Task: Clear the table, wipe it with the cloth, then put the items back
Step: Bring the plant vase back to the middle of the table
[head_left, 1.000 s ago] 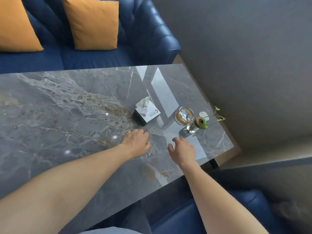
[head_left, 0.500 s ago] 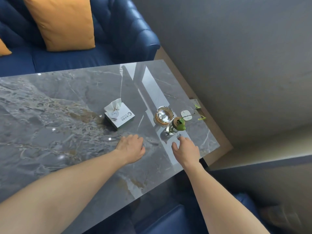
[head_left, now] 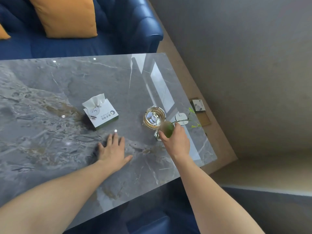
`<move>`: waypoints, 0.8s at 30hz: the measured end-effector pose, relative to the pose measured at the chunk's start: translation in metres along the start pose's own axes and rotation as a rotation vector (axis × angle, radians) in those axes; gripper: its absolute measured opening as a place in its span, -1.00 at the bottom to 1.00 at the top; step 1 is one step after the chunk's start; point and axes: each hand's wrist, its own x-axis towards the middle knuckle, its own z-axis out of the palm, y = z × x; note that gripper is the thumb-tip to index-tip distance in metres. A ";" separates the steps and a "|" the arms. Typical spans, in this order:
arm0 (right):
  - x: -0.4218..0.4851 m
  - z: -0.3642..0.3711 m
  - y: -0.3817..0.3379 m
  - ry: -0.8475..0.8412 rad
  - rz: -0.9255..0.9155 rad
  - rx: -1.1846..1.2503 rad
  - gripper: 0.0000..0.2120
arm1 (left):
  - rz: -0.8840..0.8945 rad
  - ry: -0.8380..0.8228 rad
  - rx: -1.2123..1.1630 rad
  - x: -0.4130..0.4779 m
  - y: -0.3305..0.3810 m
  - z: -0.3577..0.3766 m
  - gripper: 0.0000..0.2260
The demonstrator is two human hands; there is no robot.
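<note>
A grey marble table (head_left: 70,85) fills the view. On it lies a white tissue box (head_left: 101,114) with a tissue sticking up. To its right stands a round glass ashtray (head_left: 154,117). Beside the ashtray is a small glass vase (head_left: 166,131) with a green top and a thin green sprig; my right hand (head_left: 177,141) is wrapped around it. A small white flat item (head_left: 181,118) lies behind the vase. My left hand (head_left: 114,149) rests flat on the table, fingers spread, holding nothing. No cloth is in sight.
A blue sofa (head_left: 118,31) with an orange cushion (head_left: 65,16) stands beyond the table's far edge. Another blue seat (head_left: 152,223) is below the near edge. A second small box (head_left: 198,105) lies on the beige floor past the right table edge, near the grey wall.
My right hand has reached forward and closed around the glass vase. The left hand stays flat on the table. My view has shifted slightly.
</note>
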 end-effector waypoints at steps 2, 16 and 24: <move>0.004 0.008 -0.002 -0.003 0.007 0.022 -0.40 | 0.004 0.021 -0.006 -0.001 -0.004 0.011 -0.17; 0.011 0.028 0.008 0.046 0.064 0.233 -0.39 | 0.025 0.151 -0.053 0.006 -0.014 0.062 -0.12; 0.007 0.032 0.007 0.084 0.061 0.258 -0.37 | 0.032 0.095 -0.056 0.006 -0.013 0.058 -0.14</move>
